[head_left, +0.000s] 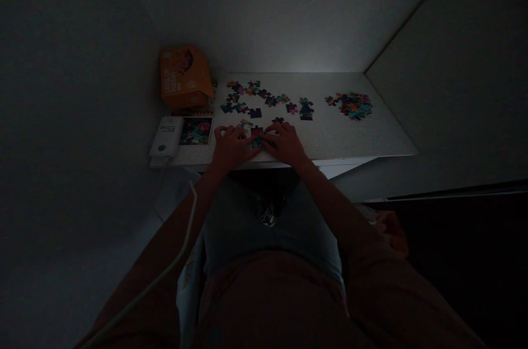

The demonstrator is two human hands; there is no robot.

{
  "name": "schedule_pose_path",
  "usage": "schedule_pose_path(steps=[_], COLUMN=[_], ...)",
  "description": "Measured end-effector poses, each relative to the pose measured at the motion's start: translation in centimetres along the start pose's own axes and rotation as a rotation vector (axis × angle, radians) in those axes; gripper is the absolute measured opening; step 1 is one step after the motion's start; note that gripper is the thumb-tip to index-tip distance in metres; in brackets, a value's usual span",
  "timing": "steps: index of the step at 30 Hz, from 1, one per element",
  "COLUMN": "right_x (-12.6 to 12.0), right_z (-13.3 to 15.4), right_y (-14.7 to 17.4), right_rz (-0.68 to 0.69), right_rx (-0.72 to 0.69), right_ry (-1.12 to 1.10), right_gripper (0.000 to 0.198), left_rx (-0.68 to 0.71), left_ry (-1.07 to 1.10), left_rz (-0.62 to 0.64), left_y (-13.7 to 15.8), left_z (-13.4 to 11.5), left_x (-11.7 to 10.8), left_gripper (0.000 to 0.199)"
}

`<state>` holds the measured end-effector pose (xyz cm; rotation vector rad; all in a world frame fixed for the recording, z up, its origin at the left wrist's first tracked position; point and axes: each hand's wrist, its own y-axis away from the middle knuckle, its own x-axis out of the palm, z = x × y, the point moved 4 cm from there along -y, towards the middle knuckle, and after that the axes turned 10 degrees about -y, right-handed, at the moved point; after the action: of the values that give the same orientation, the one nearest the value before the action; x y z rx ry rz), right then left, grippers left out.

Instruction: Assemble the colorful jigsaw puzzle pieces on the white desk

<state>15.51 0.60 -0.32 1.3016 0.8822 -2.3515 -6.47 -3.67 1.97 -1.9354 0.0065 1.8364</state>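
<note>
Dimly lit as it is, I can make out both hands at the near edge of the white bench (350, 134). My left hand (231, 146) and right hand (286, 142) lie palm-down with fingers spread, neither one curled around anything; their fingertips press on a small joined cluster of puzzle pieces (257, 137) that sits between them, seemingly to hold the pieces flat and keep them from sliding on the smooth top. From the cluster, loose pieces (258, 98) are scattered at about twelve o'clock, spread apart and mostly face-up so each can be read. A tighter heap of pieces (350, 105) lies well apart at two o'clock, out of easy reach. At ten o'clock stands the orange puzzle box (185, 76), pushed back against the wall. Just beside my left hand, at nine o'clock, lies a printed reference picture (196, 131), and beyond it a white device (166, 136) with a cable (181, 252) trailing down toward me.
</note>
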Motion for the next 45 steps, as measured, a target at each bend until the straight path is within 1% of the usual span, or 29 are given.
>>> schedule_pose_path(steps=[6,11,17,21,24,26,29,32,36,38,40,43,45], right_x=[0.0,-0.1,-0.2,-0.2,-0.3,-0.4,-0.5,-0.6,-1.1,-1.2,-1.0,-0.7,-0.6], right_z=[-0.1,-0.1,-0.1,0.0,0.1,0.2,0.4,0.4,-0.5,-1.3,-1.9,-2.7,-3.5], right_y=[0.0,-0.1,-0.1,0.0,0.1,0.1,0.1,0.0,0.1,0.1,-0.1,-1.0,-1.9], right_rz=[-0.003,0.001,-0.010,-0.020,-0.011,-0.012,-0.009,-0.018,-0.111,-0.113,-0.076,-0.014,0.021], right_rx=[0.008,0.023,0.030,0.042,0.031,0.030,0.046,0.098,0.283,0.341,0.331,0.244,0.205], right_ry=[-0.020,-0.020,-0.008,0.003,-0.004,-0.003,0.008,0.026,0.005,-0.022,-0.027,-0.025,-0.035], right_gripper=[0.036,0.036,0.036,0.040,0.042,0.043,0.043,0.046,0.056,0.060,0.062,0.061,0.059], left_rx=[0.001,-0.020,-0.028,-0.067,-0.120,-0.154,-0.203,-0.255,-0.311,-0.323,-0.320,-0.307,-0.312], left_ry=[0.011,0.022,0.057,0.089,0.101,0.088,0.054,0.029,0.036,0.045,0.056,0.077,0.084], left_rz=[-0.019,0.002,0.041,0.026,0.049,0.080,0.140,0.206,0.244,0.233,0.196,0.134,0.120], left_y=[0.1,0.0,-0.2,-0.3,-0.4,-0.6,-0.9,-1.5,-2.3,-2.5,-2.6,-2.5,-2.4], left_z=[0.1,0.1,0.2,0.1,0.0,-0.1,-0.1,0.2,0.9,1.2,1.4,1.4,1.5], left_x=[0.2,0.1,0.0,-0.4,-0.5,-0.5,-0.2,0.2,0.8,1.1,1.4,1.6,1.6], left_gripper=[0.048,0.045,0.051,0.057,0.057,0.061,0.076,0.088,0.095,0.097,0.098,0.098,0.097])
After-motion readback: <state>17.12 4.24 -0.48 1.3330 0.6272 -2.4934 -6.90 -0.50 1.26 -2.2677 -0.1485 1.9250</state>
